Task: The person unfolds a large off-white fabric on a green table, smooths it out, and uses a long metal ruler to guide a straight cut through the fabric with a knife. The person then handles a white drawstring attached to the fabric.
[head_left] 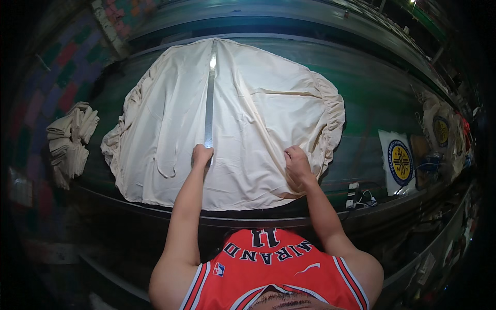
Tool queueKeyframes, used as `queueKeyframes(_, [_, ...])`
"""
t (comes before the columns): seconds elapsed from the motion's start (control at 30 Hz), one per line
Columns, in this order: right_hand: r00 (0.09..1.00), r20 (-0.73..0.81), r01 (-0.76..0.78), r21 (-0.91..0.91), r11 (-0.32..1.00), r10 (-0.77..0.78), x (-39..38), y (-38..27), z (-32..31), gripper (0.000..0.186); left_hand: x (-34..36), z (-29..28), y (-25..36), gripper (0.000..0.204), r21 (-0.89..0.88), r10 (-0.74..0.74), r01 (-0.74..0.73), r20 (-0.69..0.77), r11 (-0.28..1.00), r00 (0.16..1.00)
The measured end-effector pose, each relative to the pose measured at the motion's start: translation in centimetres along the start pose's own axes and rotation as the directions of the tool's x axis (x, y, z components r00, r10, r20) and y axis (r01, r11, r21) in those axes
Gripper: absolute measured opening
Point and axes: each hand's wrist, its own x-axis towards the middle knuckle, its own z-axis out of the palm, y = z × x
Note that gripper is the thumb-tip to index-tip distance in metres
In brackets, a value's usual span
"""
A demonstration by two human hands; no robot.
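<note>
A large cream cloth piece [237, 175] with gathered, ruffled sides lies spread over the green table. Down its middle runs a long metal ruler [210, 98], from the cloth's far edge toward me. My left hand [203, 154] is closed round the ruler's near end. My right hand [298, 164] is on the right part of the cloth, its fingers pinched on the fabric where folds gather. A thin cloth tie [166, 173] loops over the fabric left of the ruler.
Folded cream cloths [71, 139] are stacked at the table's left end. To the right lie a white sheet with a round blue and yellow emblem [400, 159] and a power strip with cables [353, 195]. Another cream cloth with an emblem [440, 129] hangs farther right.
</note>
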Motion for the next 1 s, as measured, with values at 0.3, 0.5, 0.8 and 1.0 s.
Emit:
queueKeyframes(0.3, [0.986,0.164,-0.013,0.077,0.997,0.000,-0.5,-7.2,3.7,0.013,2.6,0.6,-1.1,0.014,-0.800,0.001,0.203,0.246,0.565,0.969])
queueKeyframes(0.5, [0.987,0.148,-0.069,0.017,0.997,0.066,-2.1,-7.8,4.9,0.015,-1.1,-5.4,-2.9,0.029,-0.868,0.041,0.138,0.179,0.478,0.983])
queueKeyframes(0.8, [0.972,0.146,-0.186,0.016,0.982,0.182,-3.0,-9.7,6.2,0.018,-11.6,-8.7,-13.4,0.033,-0.856,0.051,0.019,0.053,0.516,0.997])
queueKeyframes(1.0, [0.988,0.091,-0.129,0.050,0.990,0.125,-0.5,-7.3,5.2,0.018,-15.4,-6.8,-14.6,0.030,-0.863,0.122,0.052,0.131,0.502,0.984])
